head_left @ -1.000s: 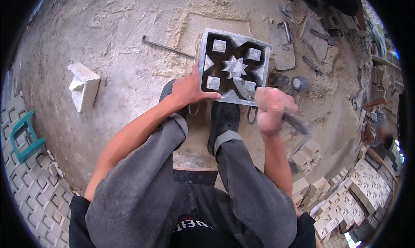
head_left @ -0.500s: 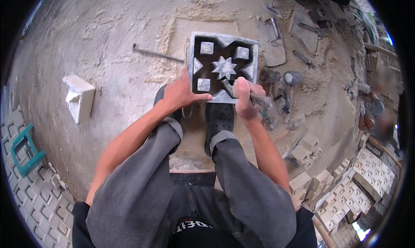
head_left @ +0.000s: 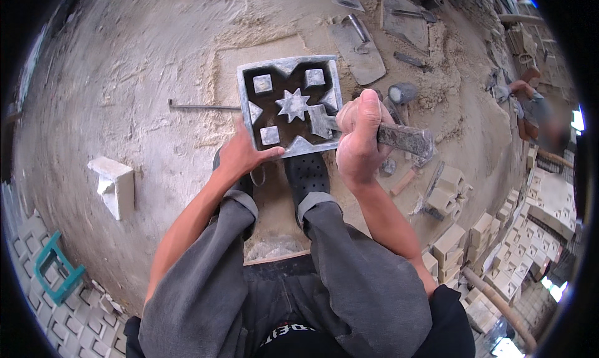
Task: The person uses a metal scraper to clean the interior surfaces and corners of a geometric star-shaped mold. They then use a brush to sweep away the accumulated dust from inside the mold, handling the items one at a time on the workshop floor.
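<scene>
A square grey block mould point(head_left: 288, 62) stands tilted over my shoes, with a raised star point(head_left: 292, 105) in its middle and small square blocks near its corners. My left hand point(head_left: 240, 152) grips the mould's lower left corner, thumb along the bottom edge and fingers around the side. My right hand point(head_left: 360, 136) is wrapped round the thick, worn handle of a scraper point(head_left: 405, 141). The scraper's flat blade is over the mould just right of the star; I cannot tell whether it touches.
A thin metal bar point(head_left: 206, 107) lies left of the mould. A trowel point(head_left: 359, 33), a mallet point(head_left: 402, 93) and other tools lie at the right. A chipped white block point(head_left: 115, 186) and a teal frame point(head_left: 57, 267) are left. Patterned blocks point(head_left: 536, 245) stack right; another person's arm point(head_left: 521, 86) shows beyond.
The scraper has come out of the gap below the star, and its blade now shows flat over the mould's right part. My left hand keeps its hold. The whole view has shifted.
</scene>
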Motion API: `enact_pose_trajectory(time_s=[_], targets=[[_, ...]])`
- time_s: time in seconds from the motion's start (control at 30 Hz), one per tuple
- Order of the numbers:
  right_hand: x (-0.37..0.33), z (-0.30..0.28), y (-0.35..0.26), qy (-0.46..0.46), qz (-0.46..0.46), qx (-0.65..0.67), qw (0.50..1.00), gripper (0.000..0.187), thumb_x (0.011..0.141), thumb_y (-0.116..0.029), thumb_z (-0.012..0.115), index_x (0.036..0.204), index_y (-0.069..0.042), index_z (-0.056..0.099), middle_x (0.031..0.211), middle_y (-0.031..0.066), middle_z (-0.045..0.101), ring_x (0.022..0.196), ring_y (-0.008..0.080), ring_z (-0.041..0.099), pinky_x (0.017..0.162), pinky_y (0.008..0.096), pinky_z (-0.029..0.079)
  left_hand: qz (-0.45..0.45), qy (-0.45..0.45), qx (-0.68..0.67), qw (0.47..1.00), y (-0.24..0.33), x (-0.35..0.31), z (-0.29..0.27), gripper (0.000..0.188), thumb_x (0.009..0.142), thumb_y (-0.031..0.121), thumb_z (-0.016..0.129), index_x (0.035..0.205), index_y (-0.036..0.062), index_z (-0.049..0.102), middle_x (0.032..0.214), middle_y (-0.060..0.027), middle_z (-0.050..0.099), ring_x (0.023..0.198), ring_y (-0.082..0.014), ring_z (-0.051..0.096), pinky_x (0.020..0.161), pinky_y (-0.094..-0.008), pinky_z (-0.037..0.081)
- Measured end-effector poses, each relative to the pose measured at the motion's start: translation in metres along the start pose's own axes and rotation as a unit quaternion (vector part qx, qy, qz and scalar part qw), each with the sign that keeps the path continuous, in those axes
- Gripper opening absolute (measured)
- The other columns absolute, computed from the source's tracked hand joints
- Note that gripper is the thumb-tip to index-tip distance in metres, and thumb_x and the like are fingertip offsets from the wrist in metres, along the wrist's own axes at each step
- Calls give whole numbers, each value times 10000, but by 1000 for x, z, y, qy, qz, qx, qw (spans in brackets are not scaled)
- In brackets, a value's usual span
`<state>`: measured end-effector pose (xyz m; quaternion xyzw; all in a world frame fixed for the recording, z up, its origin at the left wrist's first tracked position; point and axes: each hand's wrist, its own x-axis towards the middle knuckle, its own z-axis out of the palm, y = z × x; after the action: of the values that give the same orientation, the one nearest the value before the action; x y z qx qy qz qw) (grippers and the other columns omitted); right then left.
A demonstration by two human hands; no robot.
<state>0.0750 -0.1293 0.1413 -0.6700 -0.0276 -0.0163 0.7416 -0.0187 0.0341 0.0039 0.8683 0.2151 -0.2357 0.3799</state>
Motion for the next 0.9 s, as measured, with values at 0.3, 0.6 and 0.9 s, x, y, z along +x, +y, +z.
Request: enact_pose_trajectory(time_s=[0.3,0.6,0.9], targets=[[-12,-18,4,34,-23,34,999,490,1034,-192,415,570,-118,276,503,-27,284,462,93,223,479,296,215,64,47,30,996,-11,3,8,1252,621,661,806,1423,-47,155,1126,-324,625,997,-451,654,836,-465,527],[-7,-9,1,31,20,7,999,490,1040,-223,417,575,-122,297,506,-29,293,459,89,241,468,292,232,59,43,41,996,-9,3,5,1261,627,665,799,1437,-48,147,1114,-322,628,1002,-451,652,837,-468,525],[2,-11,43,56,80,-3,995,493,1039,-286,453,588,-129,332,552,-50,363,523,53,312,485,270,255,44,32,40,998,-6,3,6,1249,623,662,804,1430,-51,170,1109,-324,630,1015,-448,649,848,-462,526]])
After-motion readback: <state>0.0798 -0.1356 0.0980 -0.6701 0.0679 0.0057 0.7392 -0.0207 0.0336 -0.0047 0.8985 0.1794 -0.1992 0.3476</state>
